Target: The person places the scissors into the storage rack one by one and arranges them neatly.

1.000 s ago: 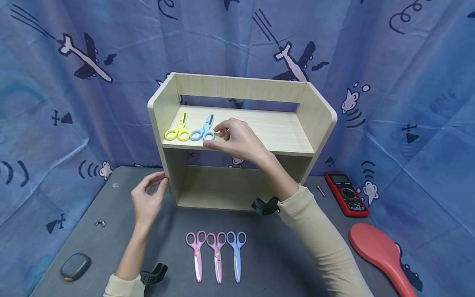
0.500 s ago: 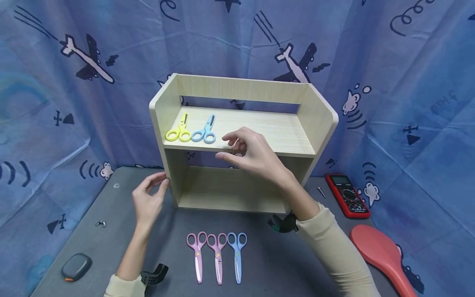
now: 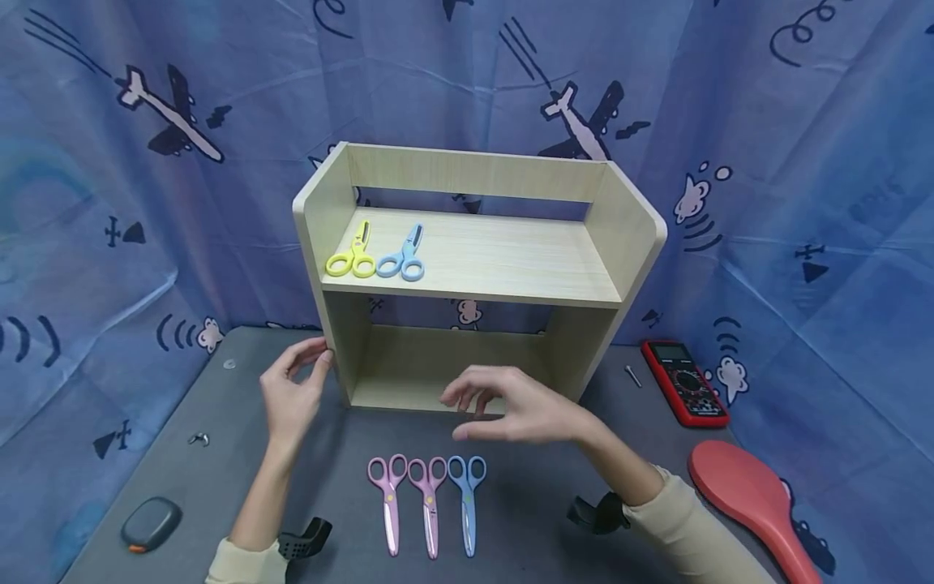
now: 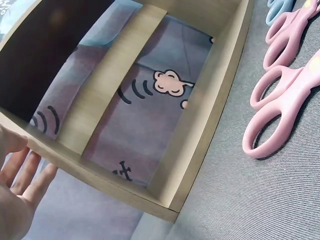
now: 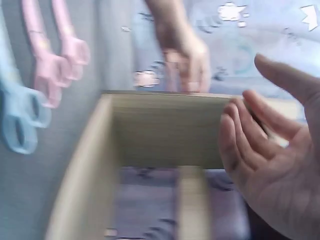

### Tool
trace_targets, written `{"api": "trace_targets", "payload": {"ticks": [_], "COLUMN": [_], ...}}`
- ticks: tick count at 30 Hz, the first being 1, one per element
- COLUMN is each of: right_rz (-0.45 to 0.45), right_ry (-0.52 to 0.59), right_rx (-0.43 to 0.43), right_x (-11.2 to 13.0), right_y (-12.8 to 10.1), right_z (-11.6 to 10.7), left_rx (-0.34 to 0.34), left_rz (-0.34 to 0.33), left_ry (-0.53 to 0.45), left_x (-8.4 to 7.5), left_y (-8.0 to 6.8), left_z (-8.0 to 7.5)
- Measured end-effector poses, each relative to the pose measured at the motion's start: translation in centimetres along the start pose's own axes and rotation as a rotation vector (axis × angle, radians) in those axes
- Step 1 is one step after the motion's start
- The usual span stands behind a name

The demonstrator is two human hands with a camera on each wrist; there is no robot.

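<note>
The right hand (image 3: pixel 521 405) was held above the grey tabletop (image 3: pixel 543 519), in front of the wooden desktop shelf (image 3: pixel 503 255), its fingers loosely curved, thumb set wide apart and nothing in its grasp. At 7 o'clock from it lay light-blue scissors (image 3: pixel 468 504), then the nearer pink scissors (image 3: pixel 430 513) between 7 and 8, and the farther pink scissors (image 3: pixel 390 513) at 8, all side by side with loops toward the shelf. Pale-blue craft scissors (image 3: pixel 406 252) at 11 o'clock and yellow craft scissors (image 3: pixel 357 249) at 10 rested on the upper board, blades pointing toward 12. The left hand (image 3: pixel 292 389) touched the shelf's side panel near its front edge, its fingers extended along the outer face. At 3 o'clock from the right hand lay a red digital multimeter (image 3: pixel 683 385); at 4, a red paddle-shaped utensil (image 3: pixel 740 487).
</note>
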State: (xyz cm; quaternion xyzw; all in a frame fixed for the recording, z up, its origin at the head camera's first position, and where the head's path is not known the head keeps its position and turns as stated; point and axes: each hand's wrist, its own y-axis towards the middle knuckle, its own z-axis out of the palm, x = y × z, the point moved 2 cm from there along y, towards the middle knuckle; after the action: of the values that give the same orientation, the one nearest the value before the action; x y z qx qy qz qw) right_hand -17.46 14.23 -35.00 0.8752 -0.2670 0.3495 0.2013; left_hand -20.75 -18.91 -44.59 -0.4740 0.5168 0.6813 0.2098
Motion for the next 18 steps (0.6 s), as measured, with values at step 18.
{"api": "trace_targets", "payload": {"ticks": [18], "right_rz": [0.127], "right_ry": [0.035], "right_rx": [0.260], "right_x": [-12.2], "right_y": [-2.6], "right_z": [7.6], "left_rx": [0.004], "left_rz": [-0.017], "left_ry": [0.008], "left_x": [-0.1], "left_y": [-0.1], "left_z": [0.0]}}
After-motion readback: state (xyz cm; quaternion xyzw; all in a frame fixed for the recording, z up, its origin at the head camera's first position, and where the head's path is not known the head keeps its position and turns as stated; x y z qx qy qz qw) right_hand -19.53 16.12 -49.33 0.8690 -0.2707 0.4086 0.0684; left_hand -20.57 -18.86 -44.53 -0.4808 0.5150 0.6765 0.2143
